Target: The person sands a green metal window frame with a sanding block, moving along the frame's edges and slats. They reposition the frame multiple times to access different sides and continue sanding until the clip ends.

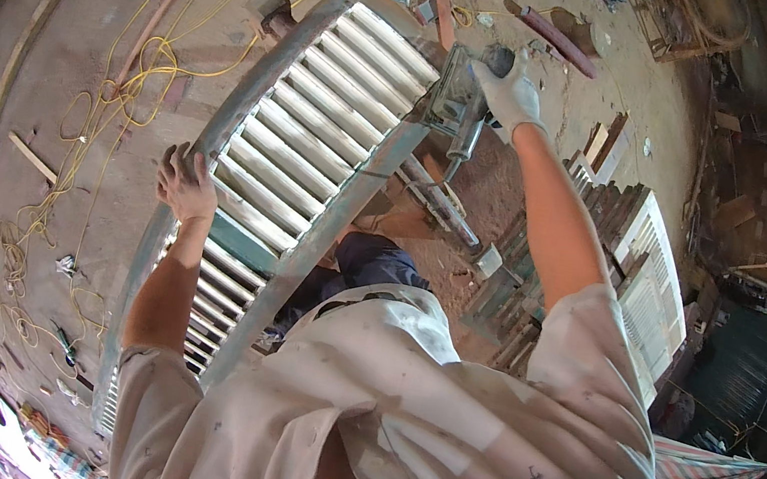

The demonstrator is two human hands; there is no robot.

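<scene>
A long louvred shutter (232, 243) with a worn grey-green frame and whitish slats lies slanting in front of me. My left hand (185, 184) is closed over its left edge, fingers bent round the frame. At the far right corner my right hand (513, 92), in a white glove, grips a handheld power tool (458, 96) with a dark metal body. The tool rests on the frame's corner, and its underside is hidden, so I cannot tell its exact kind.
Yellow cords (163, 51) tangle over the dusty floor at left, beside long wooden strips (41, 30). A stack of louvred shutters (637, 272) stands at right. A metal bar clamp (440, 203) lies under the shutter's right side. Wrapped rolls (559, 41) lie beyond.
</scene>
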